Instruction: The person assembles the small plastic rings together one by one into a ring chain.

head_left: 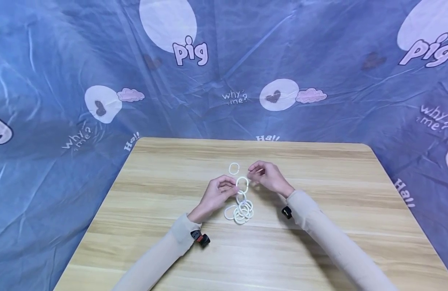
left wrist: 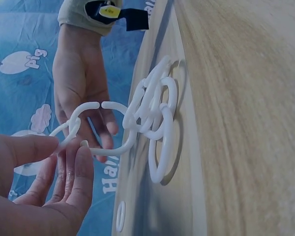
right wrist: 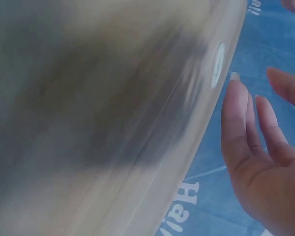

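My left hand [head_left: 217,195] pinches a white plastic C-shaped chain link [left wrist: 74,129] between thumb and fingertips, held above the table. A second link [left wrist: 119,150], with a small gap in its side, hangs through it and runs down to a bunch of linked white rings [head_left: 243,212] on the wood. To the right of the held link, my right hand [head_left: 269,176] hovers with loosely bent fingers and nothing between them. In the right wrist view its fingers [right wrist: 234,123] are apart from any link. One loose white link [head_left: 229,168] lies farther back on the table.
The wood-grain table [head_left: 147,194] has rounded back corners. A blue printed cloth [head_left: 224,72] hangs behind it and along both sides. Small black devices are strapped at the left wrist [head_left: 203,240] and right wrist [head_left: 287,212].
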